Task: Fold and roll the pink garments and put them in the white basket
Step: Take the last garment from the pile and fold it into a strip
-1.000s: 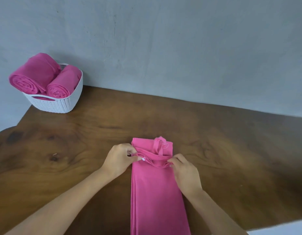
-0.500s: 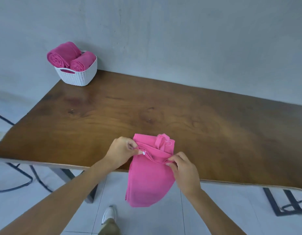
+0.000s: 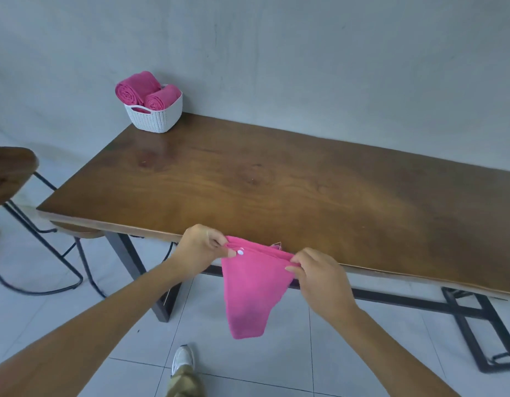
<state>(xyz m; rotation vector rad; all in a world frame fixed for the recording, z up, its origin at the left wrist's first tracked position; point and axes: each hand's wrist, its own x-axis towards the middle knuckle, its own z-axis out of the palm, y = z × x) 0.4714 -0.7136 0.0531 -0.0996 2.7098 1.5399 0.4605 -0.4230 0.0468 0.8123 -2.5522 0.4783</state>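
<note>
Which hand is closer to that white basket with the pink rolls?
Left. The left hand pinches the pink garment on the side toward the white basket; the right hand pinches it farther right.

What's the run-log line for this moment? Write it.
left hand: pinches pink garment | right hand: pinches same | pink garment: hangs free by table edge | white basket: two pink rolls

Two bare forearms reach forward. The left hand [image 3: 201,247] and right hand [image 3: 319,275] are held level, fingers curled, each pinching a top corner of a pink garment [image 3: 252,293].
</note>
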